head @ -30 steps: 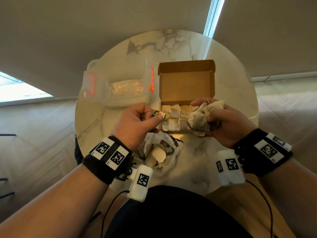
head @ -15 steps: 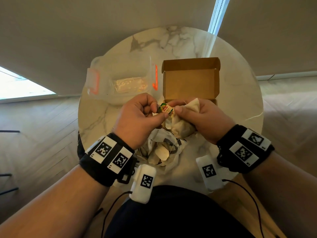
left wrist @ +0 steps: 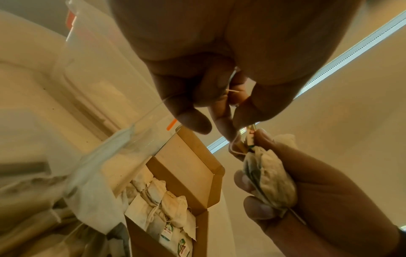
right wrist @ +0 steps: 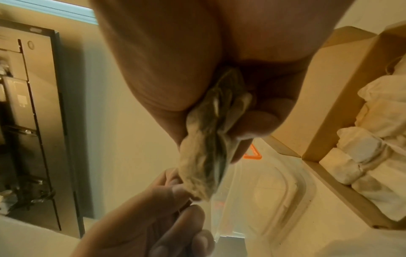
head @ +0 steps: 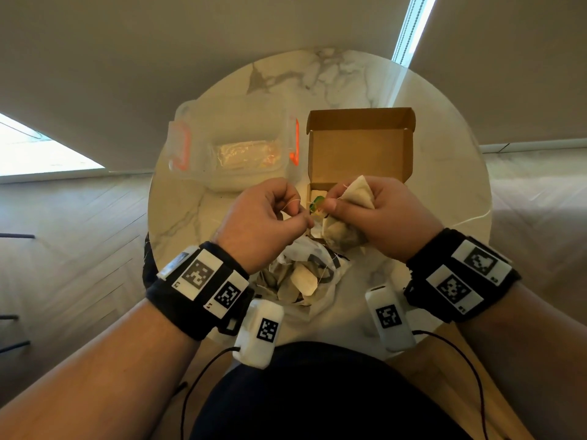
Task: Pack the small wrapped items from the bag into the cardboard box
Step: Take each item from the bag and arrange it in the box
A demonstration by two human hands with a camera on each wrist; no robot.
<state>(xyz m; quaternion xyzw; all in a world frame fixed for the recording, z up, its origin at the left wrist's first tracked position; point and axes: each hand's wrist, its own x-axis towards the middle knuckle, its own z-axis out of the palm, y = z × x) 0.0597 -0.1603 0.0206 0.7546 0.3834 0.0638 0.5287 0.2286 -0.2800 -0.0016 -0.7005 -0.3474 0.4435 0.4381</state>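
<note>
From the head view: the right hand (head: 378,217) has a bunch of tea bags (head: 346,217) squeezed in its curled fingers, held just over the near end of the open cardboard box (head: 359,147). The left hand (head: 263,220) is pinching a thin string (head: 293,203) between thumb and fingertips, right by a little green paper tag (head: 317,203) caught between both hands. The crumpled bag (head: 305,274) with more tea bags sits on the tabletop (head: 444,173) nearer the person, with a clear plastic container (head: 232,147) left of the box.

Left wrist view: the string loops round the pinching fingers, and the box is already partly filled with tea bags standing in rows.

Right wrist view: the bunch sticks out below the fist, left fingertips touching its end.

What I'd worry about: those strings look tangled. Tugging hard could tear a tag off or rip the paper, and squeezing that tight could burst one. A snagged string could also drag packed ones back out.
</note>
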